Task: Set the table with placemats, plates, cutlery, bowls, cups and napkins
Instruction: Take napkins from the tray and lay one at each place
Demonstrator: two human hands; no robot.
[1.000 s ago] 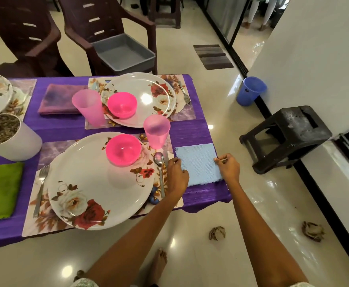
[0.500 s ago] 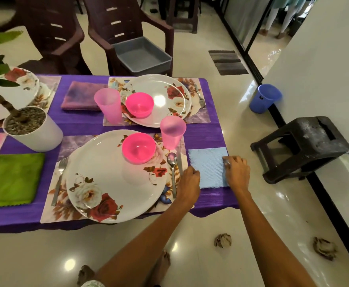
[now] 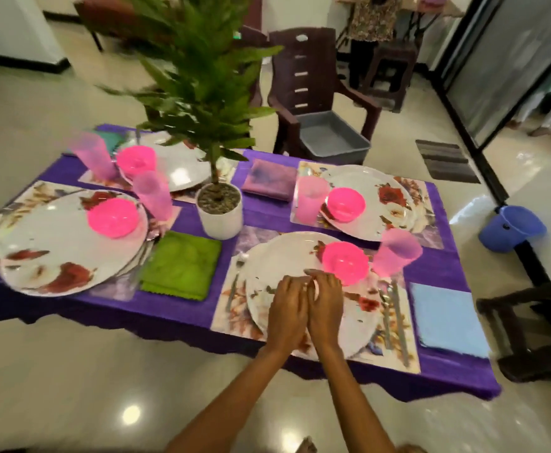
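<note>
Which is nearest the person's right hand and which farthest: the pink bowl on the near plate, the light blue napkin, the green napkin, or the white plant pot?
1. Round pink plastic bowl, just beyond the right hand.
2. Light blue square cloth napkin, to its right near the table's end.
3. Green folded cloth napkin to the left and white round plant pot beyond-left: too close to call.

You've got 1 cam only, head-worn, looking fwd and down from the near long edge of the counter [image 3: 267, 220]. It's close: both forearms enter at bottom centre. Wide-angle, so the whole counter fits, plus the chair [image 3: 310, 89] and floor [image 3: 39, 387] beyond. No 2nd view to overlap.
</note>
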